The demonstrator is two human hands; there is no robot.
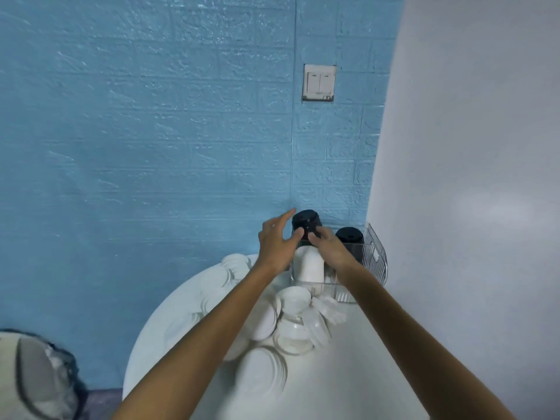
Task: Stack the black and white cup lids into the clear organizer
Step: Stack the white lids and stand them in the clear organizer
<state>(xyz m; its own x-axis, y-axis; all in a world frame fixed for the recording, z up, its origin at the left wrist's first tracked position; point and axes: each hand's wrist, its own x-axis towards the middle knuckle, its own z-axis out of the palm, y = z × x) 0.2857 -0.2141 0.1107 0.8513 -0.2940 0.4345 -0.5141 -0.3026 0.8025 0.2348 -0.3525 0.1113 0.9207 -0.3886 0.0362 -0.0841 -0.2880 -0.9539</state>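
A clear organizer [375, 256] stands at the far right of the round white table [348, 374], against the blue wall. Inside it rise two stacks of black lids, a tall one [306, 221] at the back left and a lower one [350, 236] to its right, with a stack of white lids [309, 265] in front. My left hand [277, 242] touches the tall black stack's left side with its thumb, its fingers spread. My right hand [328, 245] pinches the same stack from the right. Loose white lids [294, 322] lie in a heap on the table.
More white lids [235, 268] lie along the table's far left rim. A light switch [319, 82] sits on the blue brick-pattern wall. A white wall [469, 177] closes in on the right. A grey and white bundle [33, 374] sits low at the left.
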